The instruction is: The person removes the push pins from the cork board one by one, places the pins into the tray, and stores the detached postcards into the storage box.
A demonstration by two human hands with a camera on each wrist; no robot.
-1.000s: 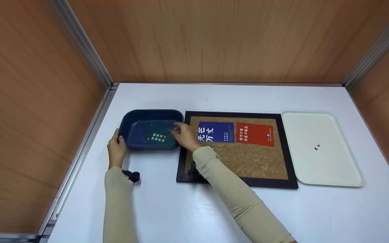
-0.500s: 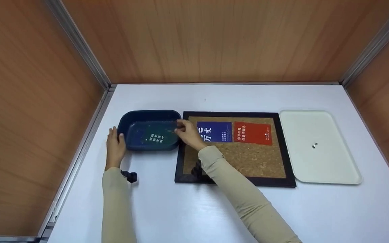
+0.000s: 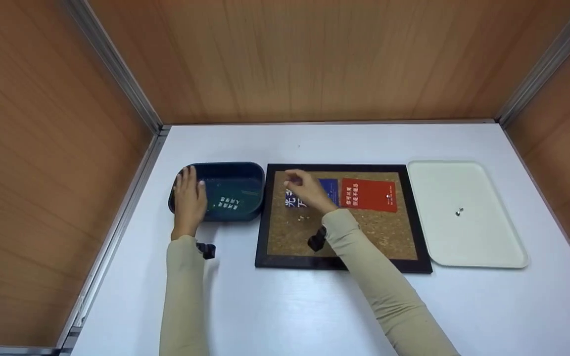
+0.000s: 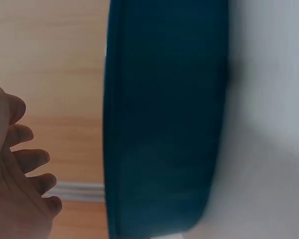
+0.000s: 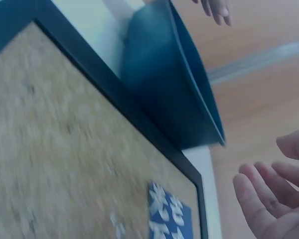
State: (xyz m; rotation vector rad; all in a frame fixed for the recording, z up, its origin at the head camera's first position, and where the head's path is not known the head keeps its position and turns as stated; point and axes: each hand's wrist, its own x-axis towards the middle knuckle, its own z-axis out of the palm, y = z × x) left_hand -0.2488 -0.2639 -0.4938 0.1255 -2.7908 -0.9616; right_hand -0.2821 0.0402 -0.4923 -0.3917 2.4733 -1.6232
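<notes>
Left of frame: left hand (image 3: 189, 201) over left end of dark blue basin (image 3: 228, 170), fingers extended, empty; covers part of the rim, contact hard to tell. Basin lies under and right of that hand, left of the other. Centre: right hand (image 3: 309, 190), fingers loosely bent, gripping nothing, above blue card (image 3: 331, 188) on corkboard (image 3: 289, 237), masking some characters. Right: pale tray (image 3: 473, 240), metal bits (image 3: 459, 211) too small to identify

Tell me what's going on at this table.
A person's left hand is held above the left end of the dark blue bin, in which a green card lies. The right hand is over the blue card on the cork board and holds nothing visible. A red card lies beside the blue one; small metal pieces sit on the pale tray.
</notes>
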